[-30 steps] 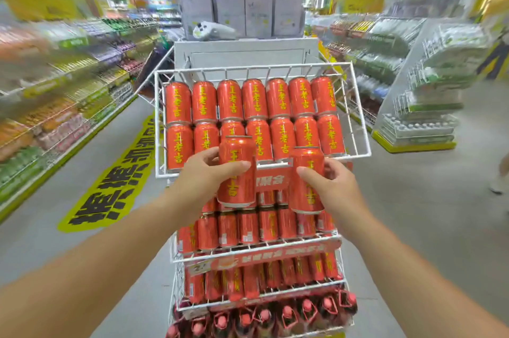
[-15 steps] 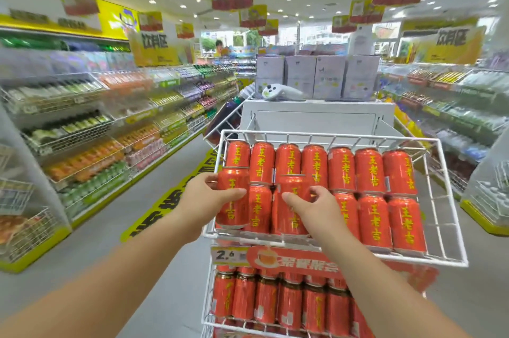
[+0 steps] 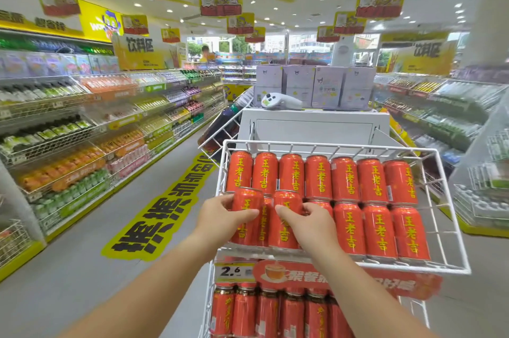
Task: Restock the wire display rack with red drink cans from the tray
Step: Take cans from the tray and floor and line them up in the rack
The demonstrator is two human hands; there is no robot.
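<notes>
Gripping a red aluminium drink can (image 3: pixel 246 216) in the left hand (image 3: pixel 220 218), and a second red can (image 3: pixel 285 223) in the right hand (image 3: pixel 311 224). Holding both upright at the near left of the white wire display rack (image 3: pixel 330 142), beside matching shelved cans (image 3: pixel 380 230).

Stocked shelves (image 3: pixel 96 128) flank a grey floor (image 3: pixel 68 269).

The left hand (image 3: pixel 220 218) and right hand (image 3: pixel 312 224) have lifted their red cans (image 3: pixel 247 200) into the top basket (image 3: pixel 330 142).

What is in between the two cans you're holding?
Another red can shows in the narrow gap between the left can and the right can, partly hidden by them, in the head view.
</notes>
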